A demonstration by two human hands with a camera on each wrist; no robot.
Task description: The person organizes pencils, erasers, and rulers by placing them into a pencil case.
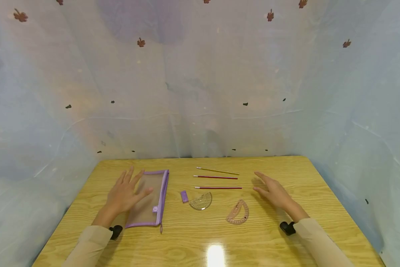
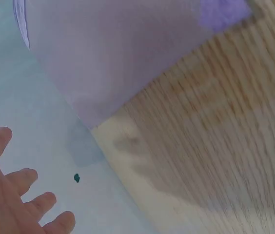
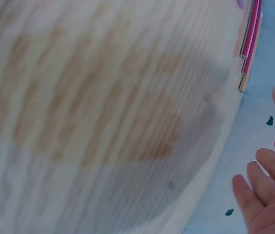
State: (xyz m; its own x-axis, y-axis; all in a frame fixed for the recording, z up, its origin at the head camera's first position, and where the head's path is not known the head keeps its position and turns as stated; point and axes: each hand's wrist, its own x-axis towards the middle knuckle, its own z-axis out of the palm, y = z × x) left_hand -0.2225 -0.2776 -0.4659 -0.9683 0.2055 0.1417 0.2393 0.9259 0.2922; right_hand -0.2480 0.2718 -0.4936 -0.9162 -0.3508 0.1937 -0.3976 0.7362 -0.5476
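My left hand (image 1: 122, 194), fingers spread, hovers over the left part of a flat mesh zip pouch (image 1: 146, 200) with purple edging. Nothing is in its grasp. My right hand (image 1: 276, 192) holds nothing and reaches over the table's right side, its fingertips pointing toward three pencils. One pencil is yellow (image 1: 217, 171); the other two are dark red, a middle pencil (image 1: 215, 177) and a near pencil (image 1: 218, 187). Between pouch and right hand lie a purple eraser (image 1: 184, 196), a clear protractor (image 1: 201, 201) and a pinkish protractor (image 1: 239, 212).
Everything lies on a wood-grain table (image 1: 186, 241). A pale patterned cloth (image 1: 193, 81) hangs behind it and along both sides. The pouch's zipper pull (image 1: 161, 228) hangs off its near right corner. Light glares on the table's near middle.
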